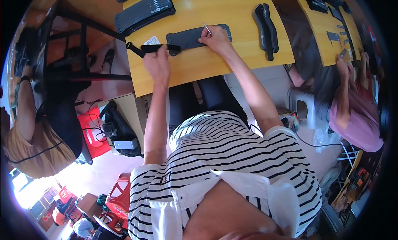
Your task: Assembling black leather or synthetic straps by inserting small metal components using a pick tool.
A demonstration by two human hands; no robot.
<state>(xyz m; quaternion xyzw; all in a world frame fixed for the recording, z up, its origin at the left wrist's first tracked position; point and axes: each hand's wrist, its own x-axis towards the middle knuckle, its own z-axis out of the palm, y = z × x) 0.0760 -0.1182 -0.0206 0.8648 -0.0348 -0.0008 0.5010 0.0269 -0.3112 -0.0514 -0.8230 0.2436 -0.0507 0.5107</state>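
Counter: yellow wood. Flat dark pad lay at its near middle. Black strap, left of pad, clasped in left hand. Thin metal tool, over pad's right end, pinched by right hand.

Yellow wooden table, red stools

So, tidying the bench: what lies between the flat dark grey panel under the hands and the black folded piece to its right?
Bare yellow wooden tabletop, in the head view.
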